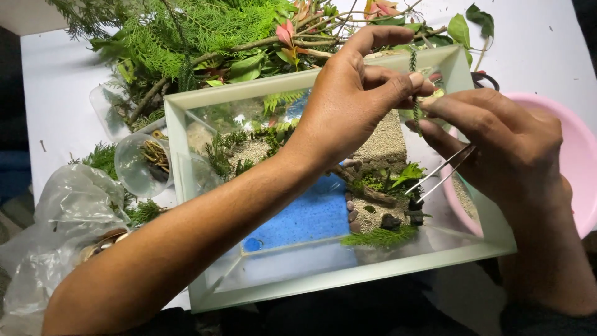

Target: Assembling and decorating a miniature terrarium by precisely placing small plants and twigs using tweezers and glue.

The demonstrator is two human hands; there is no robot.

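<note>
Over the glass tank, both hands meet at a thin green sprig. Left hand pinches it between thumb and forefinger; right hand grips its lower end with fingertips closed and holds tweezers pointing down at the moss. Cut branches lie behind.

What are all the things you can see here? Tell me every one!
glass tank: one, clear, centre of the table
blue gravel: one patch, blue, tank floor
sand: pale mound, inside tank
small stones: a row, grey, between blue gravel and sand
leafy branches: a pile, green and pink, behind tank
plastic cups: two, clear, left of tank
plastic bag: one, clear, far left
bowl: one, pink, right
tweezers: one, silver, in right hand
sprig: one, green, pinched by both hands
left hand
right hand
</note>
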